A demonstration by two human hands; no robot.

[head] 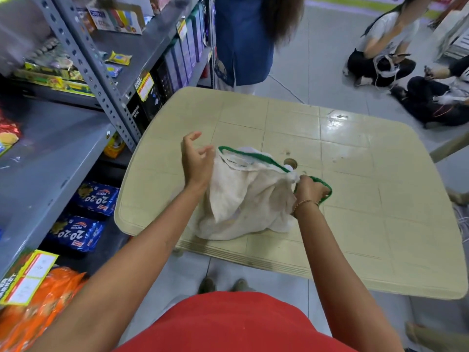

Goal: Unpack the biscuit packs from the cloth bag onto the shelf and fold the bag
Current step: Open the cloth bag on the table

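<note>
A white cloth bag (247,196) with a green-trimmed mouth and handles lies slumped on the beige plastic table (355,179). My right hand (312,191) grips the bag's rim and its green handle at the right side. My left hand (196,160) hovers just at the bag's left edge with fingers loosely spread, holding nothing. Blue biscuit packs (95,198) lie on the lower level of the grey metal shelf (50,158) to my left. The bag's inside is hidden.
An orange packet (38,308) and price tags sit at the shelf's near end; more boxes and packets fill the upper levels. A person in blue (243,39) stands beyond the table. Other people sit on the floor (380,54) at the far right.
</note>
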